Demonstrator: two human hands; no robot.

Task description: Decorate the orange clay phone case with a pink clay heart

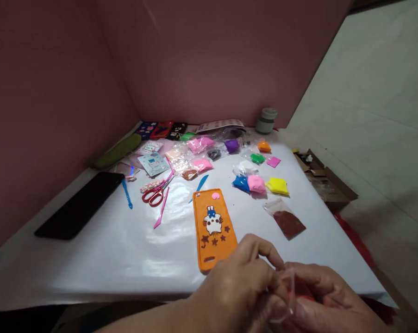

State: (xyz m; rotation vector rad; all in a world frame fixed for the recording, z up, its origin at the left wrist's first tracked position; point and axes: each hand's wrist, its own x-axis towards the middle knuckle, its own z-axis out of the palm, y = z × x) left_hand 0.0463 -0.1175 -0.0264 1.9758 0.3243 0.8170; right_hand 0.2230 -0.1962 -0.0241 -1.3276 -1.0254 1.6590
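Close in front of me, at the table's near edge, my left hand (241,286) and my right hand (333,296) meet. Both are closed on a small clear plastic bag (292,296) with something red inside, likely clay; the fingers cover most of it. Just beyond my left hand lies an orange phone case (214,249), decorated with a white cat face, a blue bow, brown stars and a pink heart. A bag of brown clay (288,224) rests flat on the table beyond my right hand.
Yellow clay (278,186), blue clay (241,183) and other bagged colours spread across the white table (142,268). Red-handled scissors (155,195), a pink modelling tool (162,208) and a black slab (80,203) lie left. A lidded jar (266,121) stands at the back.
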